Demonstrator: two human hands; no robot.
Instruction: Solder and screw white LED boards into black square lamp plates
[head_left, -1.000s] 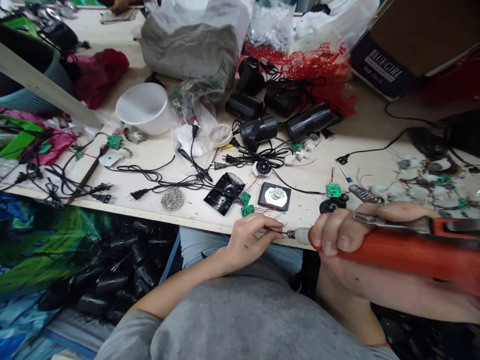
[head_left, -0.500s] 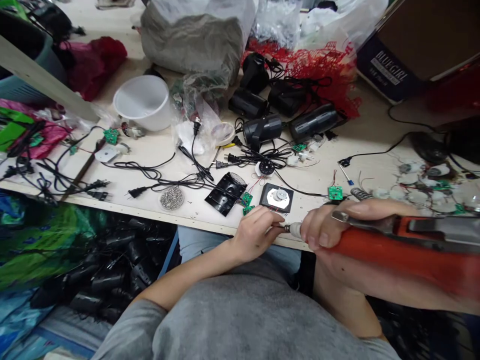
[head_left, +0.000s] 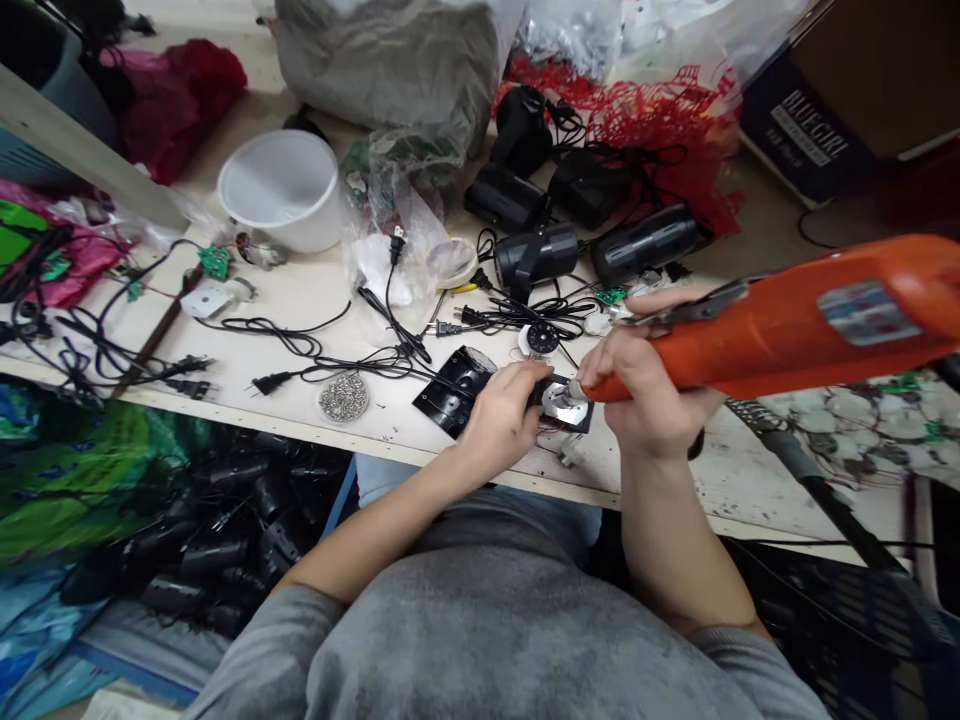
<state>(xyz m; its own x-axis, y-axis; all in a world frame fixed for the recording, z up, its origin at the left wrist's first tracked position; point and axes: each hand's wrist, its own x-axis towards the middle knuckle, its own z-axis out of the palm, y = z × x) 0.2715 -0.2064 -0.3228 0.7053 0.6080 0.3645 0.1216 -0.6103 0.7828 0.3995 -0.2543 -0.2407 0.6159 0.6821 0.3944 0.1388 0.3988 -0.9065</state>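
Observation:
My right hand (head_left: 645,385) grips a thick orange soldering iron (head_left: 795,325), its metal tip (head_left: 574,392) touching or nearly touching the silver centre of a small motor on a black square plate (head_left: 577,415). Just left of that tip, my left hand (head_left: 502,420) pinches a small dark object (head_left: 540,393), mostly hidden by the fingers. Beside this hand lies a black plastic housing (head_left: 450,395). Any green circuit boards near the plate are hidden behind my hands.
The pale wooden bench (head_left: 300,310) holds tangled black cords, plugs, a pile of metal rings (head_left: 343,397) and black lamp housings (head_left: 536,255). A white bucket (head_left: 281,190) and plastic bags stand behind. Several white discs with wires (head_left: 847,415) lie far right.
The soldering iron has swung up and left, its tip now over the plate. My left hand has moved from the bench's front edge onto the plate. The view has shifted slightly.

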